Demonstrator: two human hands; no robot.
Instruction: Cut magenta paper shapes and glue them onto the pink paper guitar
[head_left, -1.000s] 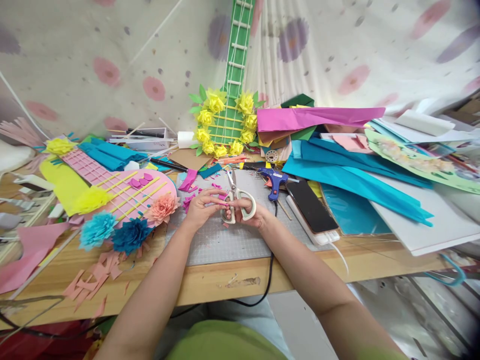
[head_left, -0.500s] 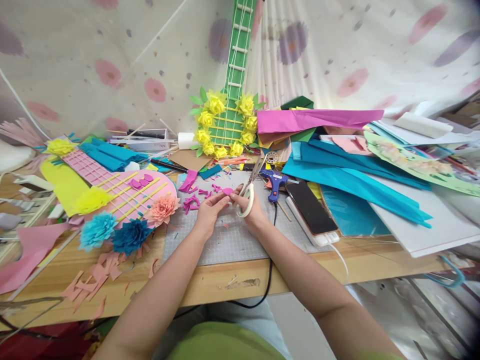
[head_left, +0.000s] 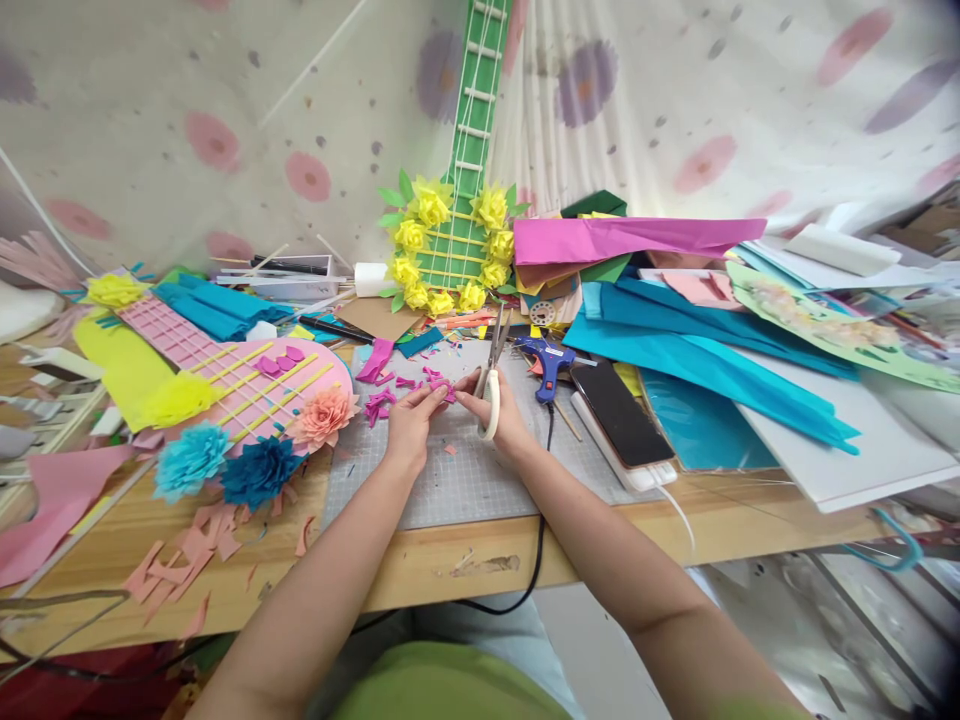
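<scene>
My left hand (head_left: 415, 420) pinches a small piece of magenta paper (head_left: 445, 390) over the grey cutting mat (head_left: 450, 485). White-handled scissors (head_left: 490, 400) rest in my right hand (head_left: 506, 418), blades pointing away from me and slightly apart. My right fingertips come close to the magenta piece; whether they touch it I cannot tell. Magenta scraps (head_left: 380, 405) lie just left of my left hand. Further left is a pink paper guitar (head_left: 300, 365) with yellow strips, paper flowers and several magenta petals (head_left: 279, 362) on it.
A green paper guitar (head_left: 465, 240) ringed with yellow flowers stands at the back. Right of my hands are a blue glue gun (head_left: 549, 365), its black cord, and a phone (head_left: 622, 412) on a white power bank. Blue paper sheets (head_left: 712, 345) pile up at the right.
The magenta piece has shifted slightly left and looks more crumpled or folded. My hands have moved a little apart, and the scissors have turned more upright.
</scene>
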